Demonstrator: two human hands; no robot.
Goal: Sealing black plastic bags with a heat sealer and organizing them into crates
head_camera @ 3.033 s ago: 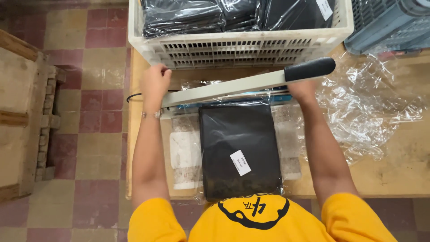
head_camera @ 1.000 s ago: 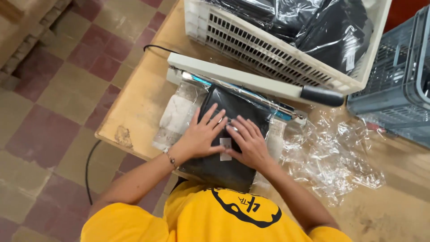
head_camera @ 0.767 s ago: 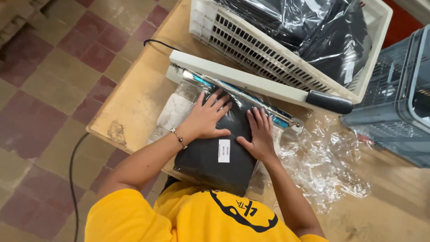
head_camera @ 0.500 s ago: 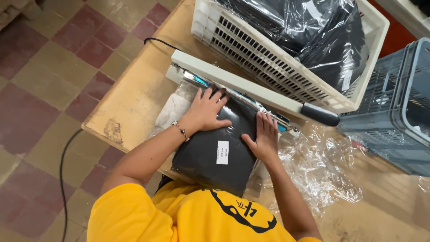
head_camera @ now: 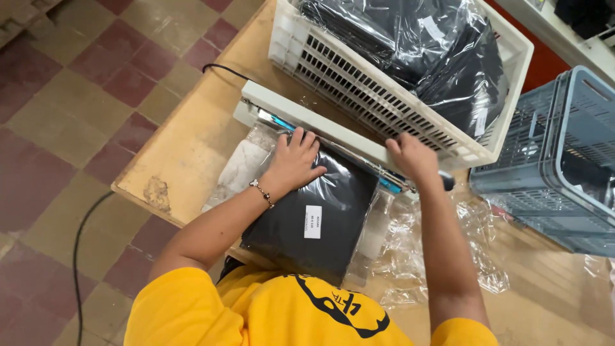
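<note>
Checkered red and tan floor tiles fill the left of the view, and a wooden worktable [head_camera: 192,147] slants across from about 12 o'clock down toward 5 o'clock. On it lies a cream-coloured heat sealer [head_camera: 307,118] with its long arm lowered over the upper edge of a black bagged garment [head_camera: 327,211], which sits flat at the table's near edge, just in front of the person in a yellow shirt. A small white label [head_camera: 312,222] sits near the middle of the package. The left hand [head_camera: 293,163] rests open, palm down with fingers spread, on the package's upper left corner, touching the plastic beside the sealer's jaw line. The right hand [head_camera: 411,157] is closed around the sealer arm's black handle [head_camera: 446,182] at about 2 o'clock from the package. Behind the sealer, touching it, stands a white slatted plastic crate [head_camera: 384,109] full of similar bagged black garments. A grey-blue plastic basket [head_camera: 557,166] stands at 3 o'clock, and loose clear plastic bags [head_camera: 435,250] lie crumpled right of the package.
</note>
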